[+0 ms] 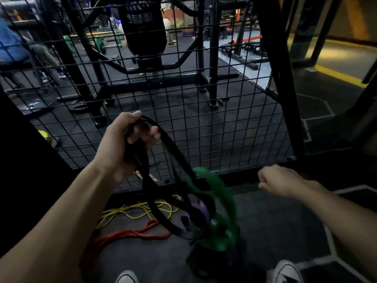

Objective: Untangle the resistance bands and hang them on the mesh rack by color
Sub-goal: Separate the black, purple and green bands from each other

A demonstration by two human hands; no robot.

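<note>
Two hands work before the mesh rack (pixel 204 123): the left hand (pixel 124 144) grips black bands (pixel 163 160) tangled with green (pixel 220 193) and purple (pixel 201 209) ones, while the right hand (pixel 279 180) is fisted, empty.

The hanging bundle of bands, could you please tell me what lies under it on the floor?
Yellow bands and red bands lie on the floor; anything directly beneath the bundle is hidden.

You are looking at a dim, murky view: the floor (pixel 265 221) near your feet sits in deep shadow, while warm yellow light glows at the upper right. The green band (pixel 216 186) is smeared by motion blur, and the mesh rack (pixel 224 119) bows at the edges.
</note>
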